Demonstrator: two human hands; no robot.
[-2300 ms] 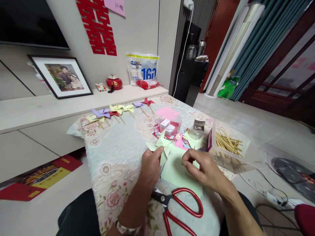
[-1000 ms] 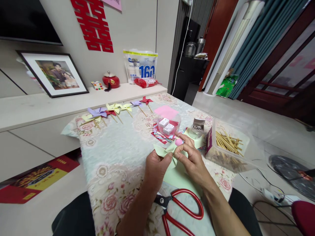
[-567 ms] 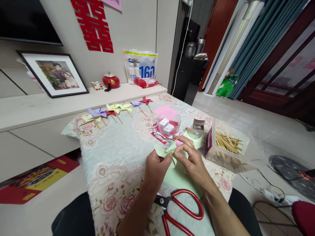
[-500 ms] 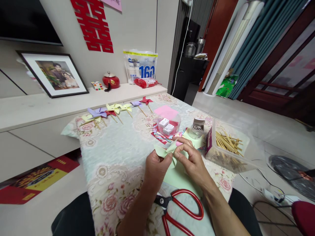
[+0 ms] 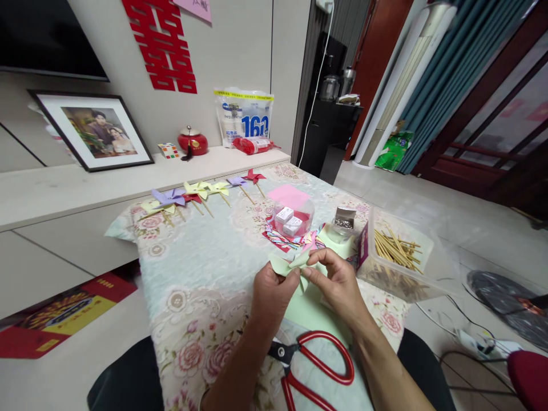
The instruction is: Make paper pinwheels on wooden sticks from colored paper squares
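Observation:
A light green paper pinwheel [image 5: 281,265], its blades folded in, is held over the table between both hands. My left hand [image 5: 274,291] is closed on its left side, thumb pressed near the centre. On the other side my right hand [image 5: 336,279] pinches the paper with thumb and forefinger close to the middle. Any pin at the centre is hidden by the fingers. Beneath the hands lies a flat green paper sheet [image 5: 314,311]. Red-handled scissors [image 5: 327,357] rest on the cloth between my forearms, blades partly under the left one.
Finished pinwheels on sticks [image 5: 169,197] lie along the table's far left edge. Ahead stand a clear round tub [image 5: 306,220] with small white boxes and a box of metal pins [image 5: 344,220]. To the right sits a plastic bin [image 5: 406,285] of wooden sticks.
My right hand's fingers have shifted slightly and drawn in around the pinwheel's centre. The left hand keeps its hold, and the scissors stay where they were.

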